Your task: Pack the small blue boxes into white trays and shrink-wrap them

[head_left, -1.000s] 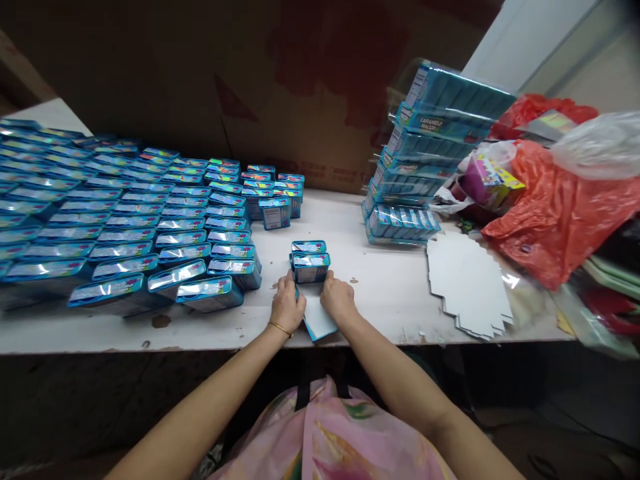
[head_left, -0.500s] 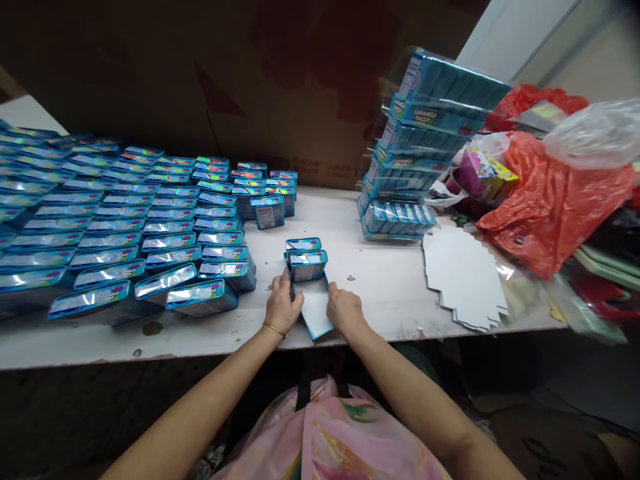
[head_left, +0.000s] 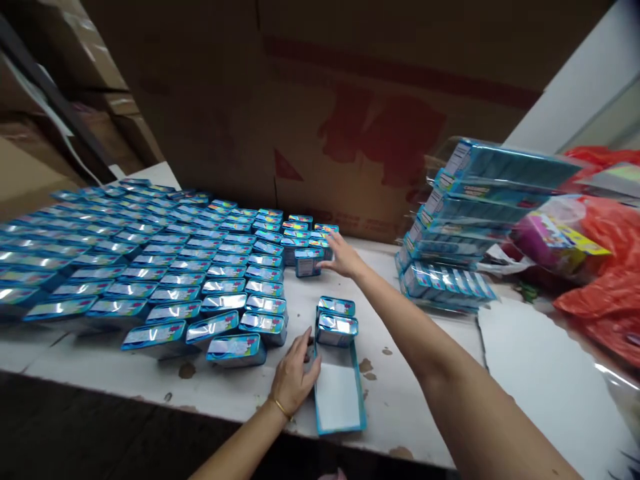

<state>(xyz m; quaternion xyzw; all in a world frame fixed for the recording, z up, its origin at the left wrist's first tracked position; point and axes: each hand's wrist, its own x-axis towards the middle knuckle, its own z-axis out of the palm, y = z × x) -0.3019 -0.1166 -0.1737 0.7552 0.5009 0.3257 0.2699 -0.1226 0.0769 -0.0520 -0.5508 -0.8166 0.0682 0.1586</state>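
Observation:
A shallow blue-edged tray (head_left: 340, 393) with a white bottom lies near the table's front edge. Two small shiny blue boxes (head_left: 337, 329) stand at its far end. Beside the tray's left wall rests my left hand (head_left: 294, 373), fingers apart and holding nothing; a gold bangle circles its wrist. My right hand (head_left: 343, 257) is stretched toward the back, open, thumb and fingers spread at the right side of a small group of blue boxes. Its thumb is close to the front box (head_left: 309, 263) of that group; whether they touch I cannot tell.
Many upright blue boxes (head_left: 175, 277) stand in rows on the left of the white table (head_left: 240, 400). At the right rises a stack of filled, plastic-covered trays (head_left: 450, 267). White card sheets (head_left: 545, 373) and red plastic bags (head_left: 605, 287) lie beyond. Behind stands a large cardboard box (head_left: 225, 120).
My right hand has left the tray and reached out to the boxes at the back. My left hand has loosened beside the tray. The view has shifted, showing more on the left.

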